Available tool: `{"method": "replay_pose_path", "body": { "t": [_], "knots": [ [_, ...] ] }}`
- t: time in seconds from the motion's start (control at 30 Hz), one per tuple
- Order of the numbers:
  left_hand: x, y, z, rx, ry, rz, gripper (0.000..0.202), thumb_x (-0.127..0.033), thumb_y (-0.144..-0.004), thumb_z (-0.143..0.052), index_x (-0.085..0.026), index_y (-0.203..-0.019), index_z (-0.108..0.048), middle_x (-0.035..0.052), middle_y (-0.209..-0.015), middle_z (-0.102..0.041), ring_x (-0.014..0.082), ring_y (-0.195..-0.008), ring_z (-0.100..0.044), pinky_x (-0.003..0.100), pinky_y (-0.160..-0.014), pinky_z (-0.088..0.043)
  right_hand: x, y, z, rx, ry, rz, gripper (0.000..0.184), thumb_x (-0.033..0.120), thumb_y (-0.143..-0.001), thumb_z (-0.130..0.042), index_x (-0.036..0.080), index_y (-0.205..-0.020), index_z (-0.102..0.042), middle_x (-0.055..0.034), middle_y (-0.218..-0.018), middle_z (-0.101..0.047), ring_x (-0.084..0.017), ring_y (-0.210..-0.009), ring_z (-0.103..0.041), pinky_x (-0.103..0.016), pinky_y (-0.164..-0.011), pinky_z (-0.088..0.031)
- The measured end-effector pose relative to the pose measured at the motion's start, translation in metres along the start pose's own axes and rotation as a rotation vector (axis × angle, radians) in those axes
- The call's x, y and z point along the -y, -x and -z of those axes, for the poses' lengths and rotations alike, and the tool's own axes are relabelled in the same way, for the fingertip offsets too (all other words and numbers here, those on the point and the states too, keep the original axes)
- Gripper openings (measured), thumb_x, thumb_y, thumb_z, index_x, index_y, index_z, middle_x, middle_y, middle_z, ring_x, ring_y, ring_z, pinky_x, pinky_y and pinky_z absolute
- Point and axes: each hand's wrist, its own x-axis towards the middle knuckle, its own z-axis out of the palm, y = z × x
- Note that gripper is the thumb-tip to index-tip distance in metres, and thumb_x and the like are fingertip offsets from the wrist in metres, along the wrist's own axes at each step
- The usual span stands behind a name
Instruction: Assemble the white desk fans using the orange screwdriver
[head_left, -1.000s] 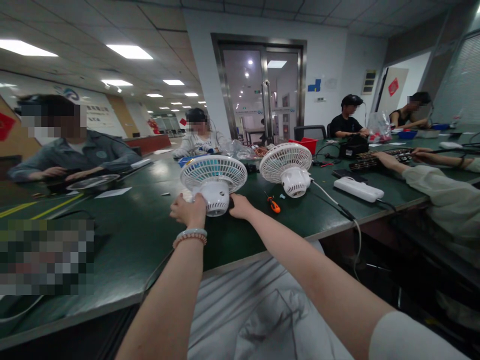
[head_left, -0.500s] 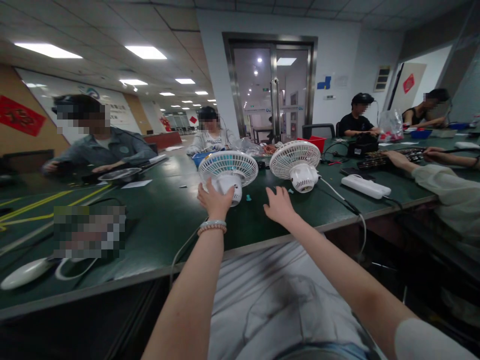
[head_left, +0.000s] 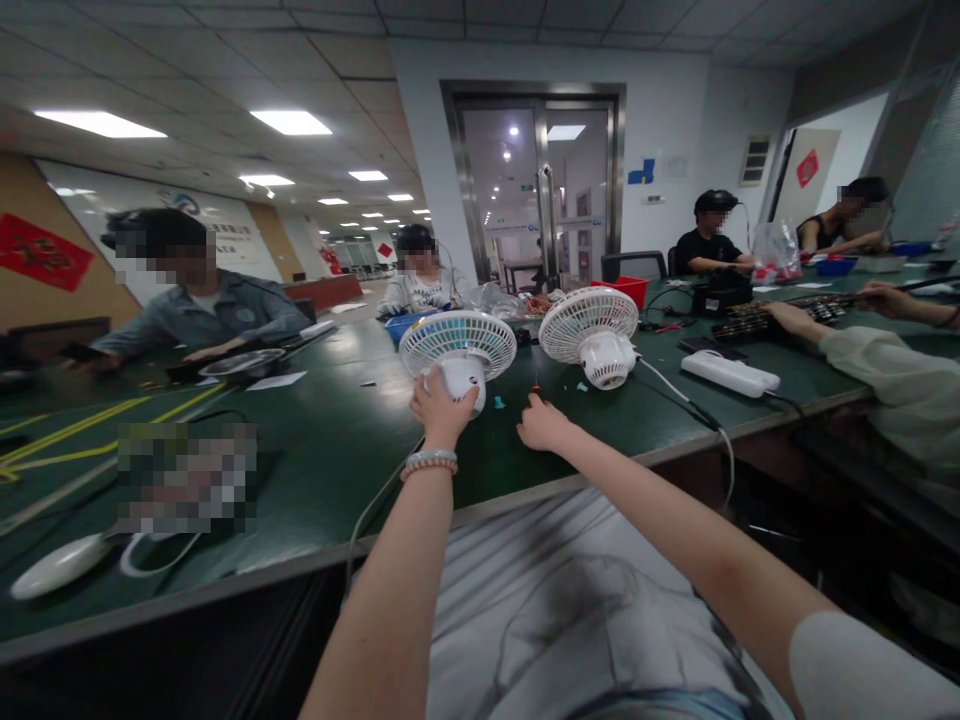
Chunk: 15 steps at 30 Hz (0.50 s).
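Two white fans lie on the green table with their round grilles tilted up and back. My left hand (head_left: 444, 410) is closed around the rear housing of the left fan (head_left: 457, 343), its thumb on the right side. Between the fans, my right hand (head_left: 546, 424) has its fingers curled in. From its fingertips sticks out what looks like a small screwdriver (head_left: 535, 387), orange with a thin shaft pointing away; my fingers hide the rest. The right fan (head_left: 590, 330) stands just beyond that hand, untouched. Small light-blue pieces (head_left: 499, 402) lie near both fans.
A white power strip (head_left: 730, 374) lies right of the fans, and a white cord (head_left: 675, 388) runs off the table's front edge. A blue bin (head_left: 409, 326) and a red bin (head_left: 626, 291) stand behind. Several co-workers sit around, one person's hands (head_left: 795, 322) at the right.
My left hand has closed further around the left fan's housing. My right hand has curled its outstretched fingers and drawn back slightly, and the orange tool now shows at its fingertips.
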Motion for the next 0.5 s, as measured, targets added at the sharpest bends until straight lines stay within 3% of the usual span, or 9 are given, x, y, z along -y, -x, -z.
{"method": "replay_pose_path", "body": {
  "t": [0.1, 0.2, 0.3, 0.5],
  "knots": [
    [0.0, 0.0, -0.001, 0.005, -0.004, 0.002, 0.082, -0.052, -0.065, -0.058, -0.023, -0.135, -0.026, 0.0159, -0.139, -0.023, 0.0387, -0.123, -0.028, 0.055, -0.096, -0.029, 0.005, -0.017, -0.004, 0.044, -0.018, 0.011, 0.043, 0.033, -0.082, -0.044, 0.005, -0.111, -0.058, -0.0235, -0.136, -0.031, -0.034, -0.118, -0.043, -0.043, -0.093, -0.038],
    [-0.002, 0.001, 0.0, 0.0, -0.015, 0.008, 0.082, -0.051, -0.065, -0.058, -0.022, -0.135, -0.027, 0.0157, -0.138, -0.024, 0.0377, -0.123, -0.028, 0.054, -0.096, -0.029, 0.006, -0.024, -0.011, -0.072, -0.018, 0.049, 0.041, 0.033, -0.083, -0.041, 0.009, -0.113, -0.056, -0.0193, -0.135, -0.034, -0.03, -0.114, -0.047, -0.041, -0.092, -0.04],
    [-0.003, 0.002, 0.0, 0.005, -0.016, 0.015, 0.081, -0.051, -0.065, -0.058, -0.023, -0.135, -0.027, 0.0144, -0.139, -0.024, 0.0374, -0.123, -0.028, 0.054, -0.096, -0.03, 0.004, -0.021, -0.015, -0.145, -0.018, 0.075, 0.039, 0.032, -0.083, -0.041, 0.011, -0.112, -0.056, -0.0173, -0.133, -0.037, -0.028, -0.111, -0.049, -0.04, -0.091, -0.041],
    [-0.001, 0.001, -0.001, 0.007, -0.006, 0.012, 0.081, -0.052, -0.066, -0.057, -0.024, -0.135, -0.026, 0.0133, -0.139, -0.024, 0.038, -0.123, -0.026, 0.055, -0.095, -0.031, -0.003, -0.009, -0.012, -0.136, -0.059, 0.135, 0.041, 0.034, -0.083, -0.044, 0.011, -0.115, -0.053, -0.0158, -0.135, -0.035, -0.028, -0.112, -0.048, -0.038, -0.095, -0.038]
  ]
}}
